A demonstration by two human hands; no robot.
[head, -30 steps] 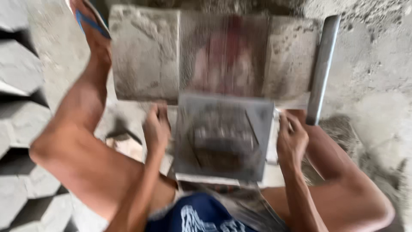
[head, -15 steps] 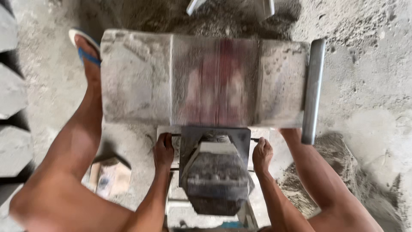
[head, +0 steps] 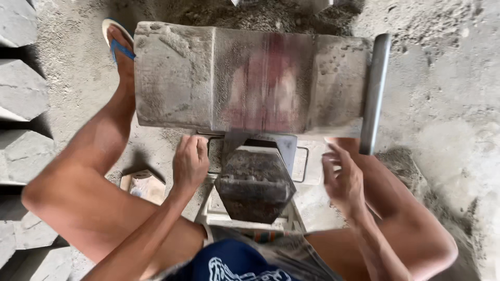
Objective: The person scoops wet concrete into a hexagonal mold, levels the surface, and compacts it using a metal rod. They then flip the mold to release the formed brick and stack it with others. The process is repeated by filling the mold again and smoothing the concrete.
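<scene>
A: What is filling most of the view?

B: A broad grey cement-crusted metal press body point(head: 250, 78) is stretching across from ten to two o'clock, with a reddish patch showing through the dust in its middle. A long grey steel bar handle point(head: 374, 93) is running down its edge at two o'clock; where it joins the body is hard to make out.

A: And around it?

B: Dusty concrete floor point(head: 442, 130) is spreading everywhere. At nine o'clock pale grey cast blocks point(head: 21, 88) are lying in a row, cut off by the frame. The person's bare knees are spreading to either side, and a foot in a blue-strapped sandal point(head: 117, 41) is showing at eleven o'clock, half hidden behind the press.

A: Where is the mould?

B: A dark hexagonal metal mould packed with grey mix point(head: 255, 184) is sitting at the centre, just below the press body, resting on a pale frame. Its upper edge is hidden under the press bracket.

A: The hands?

B: The left hand point(head: 190, 161) is curling its fingers over the frame edge just beside the mould at nine o'clock, gripping it. The right hand point(head: 341, 179) is hanging apart from the mould at three o'clock, fingers spread and released, slightly blurred.

A: Anything smaller?

B: A small tan box-like object point(head: 143, 184) is lying on the floor by the left knee; I cannot tell what it is.
</scene>
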